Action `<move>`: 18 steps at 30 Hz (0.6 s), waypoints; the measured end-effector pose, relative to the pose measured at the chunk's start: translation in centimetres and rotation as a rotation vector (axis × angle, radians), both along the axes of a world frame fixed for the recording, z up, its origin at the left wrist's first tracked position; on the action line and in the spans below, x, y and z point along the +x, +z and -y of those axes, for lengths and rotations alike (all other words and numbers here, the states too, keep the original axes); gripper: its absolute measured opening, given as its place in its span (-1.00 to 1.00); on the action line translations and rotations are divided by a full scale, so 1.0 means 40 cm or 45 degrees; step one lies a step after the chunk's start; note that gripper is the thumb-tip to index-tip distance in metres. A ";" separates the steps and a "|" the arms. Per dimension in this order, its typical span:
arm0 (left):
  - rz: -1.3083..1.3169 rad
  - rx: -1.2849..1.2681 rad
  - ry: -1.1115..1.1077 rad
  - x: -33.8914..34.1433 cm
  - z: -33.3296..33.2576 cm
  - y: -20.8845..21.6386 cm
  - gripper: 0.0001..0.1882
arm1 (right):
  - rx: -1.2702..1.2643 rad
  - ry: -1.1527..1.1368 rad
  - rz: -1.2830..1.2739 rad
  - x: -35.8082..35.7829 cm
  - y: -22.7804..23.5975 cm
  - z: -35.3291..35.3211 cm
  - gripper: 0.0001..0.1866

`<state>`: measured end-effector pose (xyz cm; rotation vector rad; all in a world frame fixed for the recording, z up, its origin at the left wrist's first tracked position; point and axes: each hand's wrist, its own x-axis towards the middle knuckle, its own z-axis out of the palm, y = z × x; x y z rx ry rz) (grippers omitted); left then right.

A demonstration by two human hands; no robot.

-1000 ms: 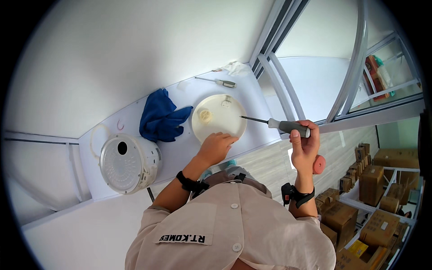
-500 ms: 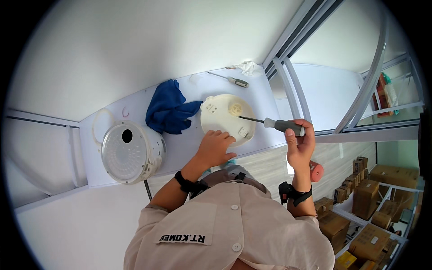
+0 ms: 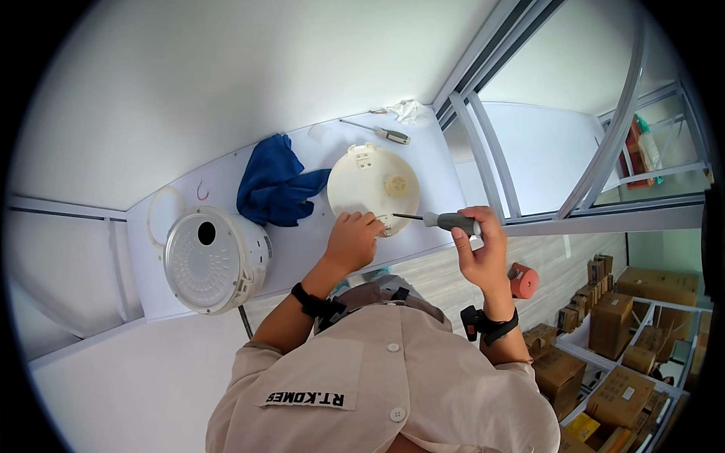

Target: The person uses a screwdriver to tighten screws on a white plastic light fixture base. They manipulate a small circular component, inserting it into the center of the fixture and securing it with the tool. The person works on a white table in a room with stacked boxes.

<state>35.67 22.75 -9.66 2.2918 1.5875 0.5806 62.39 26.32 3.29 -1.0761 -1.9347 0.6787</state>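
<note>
My right hand (image 3: 487,248) is closed round the grey-and-white handle of a screwdriver (image 3: 451,221). Its thin shaft points left, and the tip is at or just above the near edge of a round, cream plastic cover (image 3: 349,185). Whether it touches cannot be made out. That cover lies hollow side up on the white table, with a yellowish round hub (image 3: 396,186) inside and a slotted fitting (image 3: 365,160) at its far edge. With bent fingers my left hand (image 3: 353,243) grips the cover's near rim, partly hiding the near fitting.
A white, round appliance body (image 3: 204,264) lies at the left end of the table (image 3: 302,257). Beside it is a crumpled blue cloth (image 3: 276,181). Farther back are a second screwdriver (image 3: 393,136) and white tissue (image 3: 411,112). A red roll (image 3: 523,281) and cardboard boxes (image 3: 559,374) are at right.
The cover has turned clockwise under my left hand. The screwdriver tip has moved from beside the hub to the cover's near edge, and my right hand has come left with it.
</note>
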 end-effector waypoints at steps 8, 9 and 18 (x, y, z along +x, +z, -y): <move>-0.008 0.050 0.151 0.002 -0.005 -0.019 -0.36 | 0.041 0.089 0.076 -0.046 -0.012 0.001 -0.69; -0.006 0.031 0.144 0.000 -0.006 -0.022 -0.35 | 0.039 0.096 0.078 -0.050 -0.012 0.002 -0.70; 0.008 0.001 0.138 -0.002 -0.012 -0.034 -0.38 | 0.095 0.125 0.147 -0.057 -0.012 -0.009 -0.71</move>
